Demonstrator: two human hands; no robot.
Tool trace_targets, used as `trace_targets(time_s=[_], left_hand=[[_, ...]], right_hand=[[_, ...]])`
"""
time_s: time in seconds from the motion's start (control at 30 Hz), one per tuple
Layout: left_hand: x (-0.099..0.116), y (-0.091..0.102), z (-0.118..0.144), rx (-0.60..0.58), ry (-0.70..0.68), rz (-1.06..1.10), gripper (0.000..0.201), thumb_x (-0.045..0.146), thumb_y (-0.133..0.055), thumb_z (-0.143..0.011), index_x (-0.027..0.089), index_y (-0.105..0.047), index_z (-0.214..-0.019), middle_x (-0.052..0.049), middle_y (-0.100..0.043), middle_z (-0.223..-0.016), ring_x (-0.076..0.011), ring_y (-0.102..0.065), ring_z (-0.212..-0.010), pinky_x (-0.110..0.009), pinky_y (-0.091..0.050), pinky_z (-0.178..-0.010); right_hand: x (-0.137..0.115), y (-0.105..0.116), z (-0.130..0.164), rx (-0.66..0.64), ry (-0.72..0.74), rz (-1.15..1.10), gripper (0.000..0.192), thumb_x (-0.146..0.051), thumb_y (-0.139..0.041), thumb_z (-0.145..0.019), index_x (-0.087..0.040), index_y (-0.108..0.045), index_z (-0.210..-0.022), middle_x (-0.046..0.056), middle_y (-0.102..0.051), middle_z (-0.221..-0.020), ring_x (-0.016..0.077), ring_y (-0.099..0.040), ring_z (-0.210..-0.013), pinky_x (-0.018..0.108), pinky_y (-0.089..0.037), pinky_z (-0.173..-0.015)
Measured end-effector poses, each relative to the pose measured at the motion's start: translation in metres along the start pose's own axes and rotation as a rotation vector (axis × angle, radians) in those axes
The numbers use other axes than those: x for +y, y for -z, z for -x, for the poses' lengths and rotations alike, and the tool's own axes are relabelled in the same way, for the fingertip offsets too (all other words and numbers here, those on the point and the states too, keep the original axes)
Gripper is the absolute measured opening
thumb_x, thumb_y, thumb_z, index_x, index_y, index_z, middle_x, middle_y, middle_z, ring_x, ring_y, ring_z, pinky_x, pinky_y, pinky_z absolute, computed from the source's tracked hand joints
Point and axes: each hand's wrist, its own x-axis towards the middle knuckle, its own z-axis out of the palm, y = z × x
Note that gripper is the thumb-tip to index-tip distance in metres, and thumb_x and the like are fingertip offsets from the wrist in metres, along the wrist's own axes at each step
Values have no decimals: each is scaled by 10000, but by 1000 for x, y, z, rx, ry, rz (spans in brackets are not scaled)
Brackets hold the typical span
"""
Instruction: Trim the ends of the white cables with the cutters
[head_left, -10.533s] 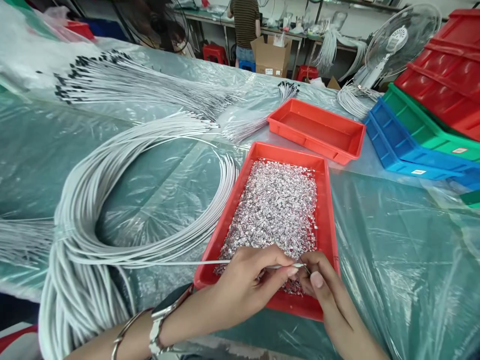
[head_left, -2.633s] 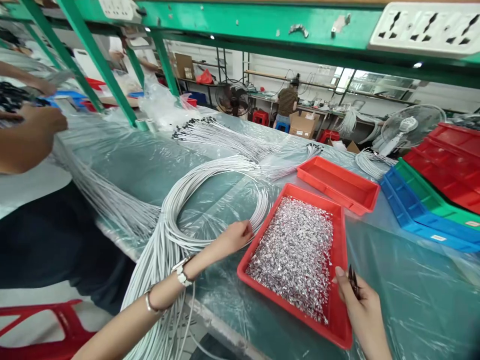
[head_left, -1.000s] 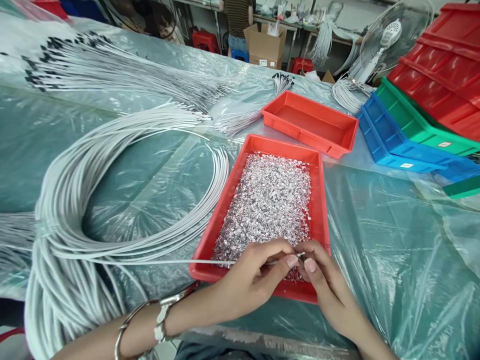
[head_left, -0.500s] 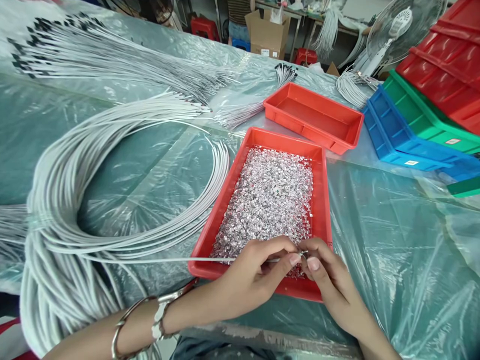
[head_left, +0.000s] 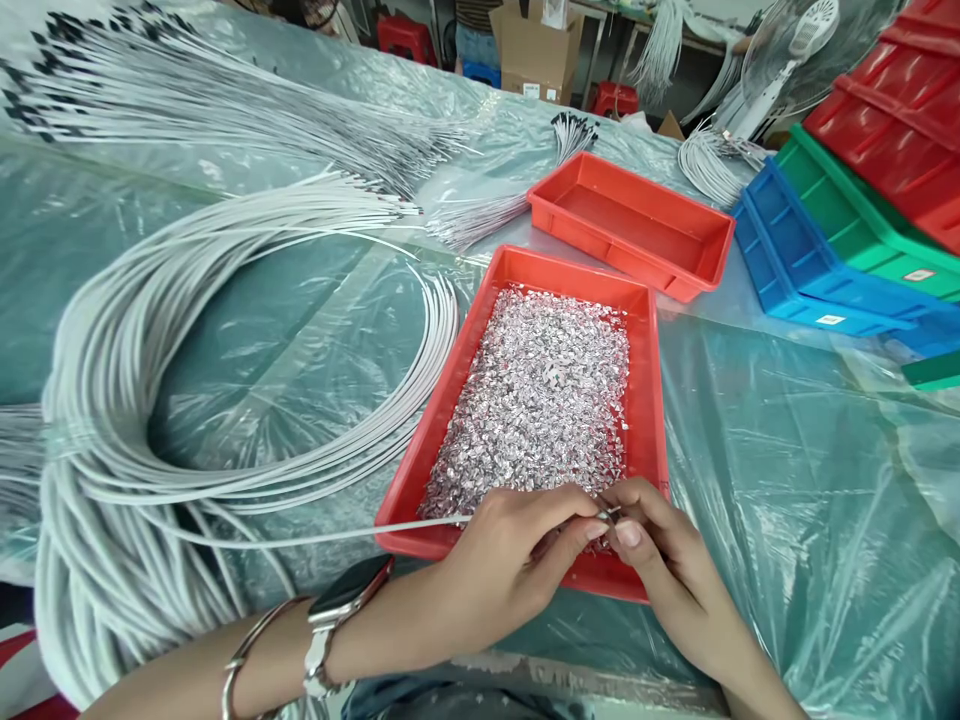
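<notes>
White cable (head_left: 420, 524) is being pinched in the left hand (head_left: 517, 545) over a red tray (head_left: 651, 400). Some dark tool (head_left: 609, 512), mostly hidden, is held by the right hand (head_left: 664, 555).

The worktop (head_left: 292, 310) is green, under clear, creased plastic sheeting (head_left: 817, 480). A red parts tray (head_left: 656, 400) rests on it. Left of this tray lies a large coil of white cables (head_left: 112, 370); farther behind it to the left, a spread of black-tipped wires (head_left: 247, 105). Just behind and right of it sits a second red tray (head_left: 637, 220); stacked crates (head_left: 847, 250) stand at its far right.
</notes>
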Motion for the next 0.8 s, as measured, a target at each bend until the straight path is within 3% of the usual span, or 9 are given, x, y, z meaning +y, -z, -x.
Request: trace_targets(time_s=[0.33,0.57,0.67,0.8], left_hand=[[-1,5,3,34,63,158,147,221,-441,-1007,201,-537,-897,51,-506,-723,-67,-445,-641,-165,-372,-588],[-2,3,3,45,71,141,141,223,-469,-990,199,-555,-882,50,-482,-693,-73,-404,-590,-176,-326,-510],[0,3,1,-10,104,134,189,226,-458,-986,177,-550,-828,49,-447,-654,-75,-365,-559,-186,-299,-485],[0,5,-2,-60,147,151,220,241,-453,-979,167,-560,-802,36,-476,-659,-82,-390,-574,-197,-313,-502]], right_hand=[[5,-2,-2,17,-24,64,155,-318,-385,-1046,-253,-522,-1011,-34,-554,-753,133,-508,-633,249,-380,-599],[2,-3,4,204,51,-33,157,-402,-511,-986,-284,-576,-1067,-48,-431,-666,130,-412,-545,234,-379,-511],[-1,-3,5,231,-3,-58,94,-350,-623,-927,-285,-630,-994,-47,-432,-632,126,-376,-500,223,-336,-429],[0,-2,3,224,-73,-81,31,-310,-656,-900,-285,-665,-885,-47,-439,-605,124,-363,-499,229,-317,-433]])
